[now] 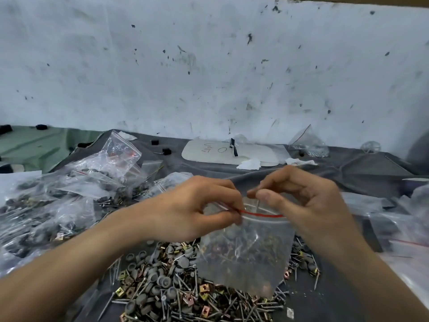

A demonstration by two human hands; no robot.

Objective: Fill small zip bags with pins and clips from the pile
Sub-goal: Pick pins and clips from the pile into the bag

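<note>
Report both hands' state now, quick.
Left hand: closed, pinching the zip bag at its red-striped top.
Right hand: closed, thumb and forefinger apparently pinching the same bag's lip at the mouth.

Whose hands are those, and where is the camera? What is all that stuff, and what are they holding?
Those are a person's two bare hands; there is no robot here. The camera sits on the person's head and looks down, so you see what they see. On the grey cloth lies a pile of pins, round grey caps and little square clips. The left hand pinches the top of a small clear zip bag with a red stripe, held over the pile and partly filled. The right hand pinches at the bag's open top too. It may be dropping something in, but that is too blurry to tell. On the left sits a heap of filled bags, and at the back a white tray.
</note>
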